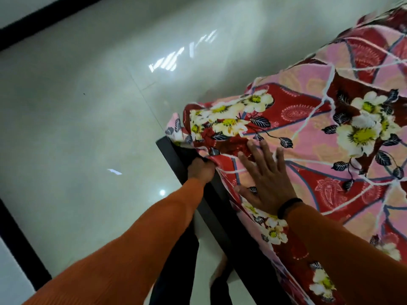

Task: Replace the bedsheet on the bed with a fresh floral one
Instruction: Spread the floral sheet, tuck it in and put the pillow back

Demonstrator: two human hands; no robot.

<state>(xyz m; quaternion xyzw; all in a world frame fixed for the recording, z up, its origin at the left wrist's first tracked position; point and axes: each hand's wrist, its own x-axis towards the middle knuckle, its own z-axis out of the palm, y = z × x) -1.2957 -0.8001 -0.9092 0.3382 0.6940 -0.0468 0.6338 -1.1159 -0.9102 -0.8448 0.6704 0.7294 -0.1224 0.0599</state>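
Observation:
A red and pink floral bedsheet (312, 133) with white flowers covers the mattress at the right of the head view. Its near corner is bunched and hangs over the black bed frame (174, 155). My left hand (201, 169) is at that corner, fingers curled into the sheet's edge between mattress and frame; the fingertips are hidden in the cloth. My right hand (267, 179) lies flat on top of the sheet, fingers spread, pressing it down beside the corner. Both arms wear orange sleeves, and a black band circles the right wrist.
A glossy pale tiled floor (88, 106) fills the left half, with light reflections on it. A dark skirting strip (33, 25) runs along the far wall at top left. My dark trouser legs (176, 260) stand beside the frame.

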